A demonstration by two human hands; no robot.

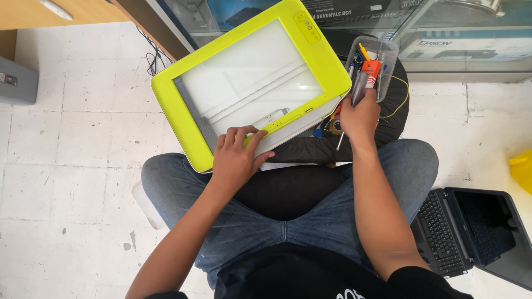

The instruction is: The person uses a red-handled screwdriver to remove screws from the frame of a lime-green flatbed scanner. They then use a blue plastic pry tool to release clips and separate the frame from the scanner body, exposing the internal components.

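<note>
A yellow-green scanner unit (327,65) with a glass bed rests tilted on a black stool in front of my knees. My left hand (235,158) lies on its near edge, fingers curled over the yellow frame. My right hand (360,117) is closed around a screwdriver (363,86) with a clear and orange handle, its metal shaft pointing down past my palm. The screwdriver handle sits at the mouth of a clear plastic tool box (383,52) holding several tools.
An open black laptop (471,232) lies on the white tiled floor to my right. A glass display cabinet (443,33) stands ahead. Black cables (152,55) trail at the upper left, beside a wooden cabinet (66,11). Something yellow (522,169) sits at the right edge.
</note>
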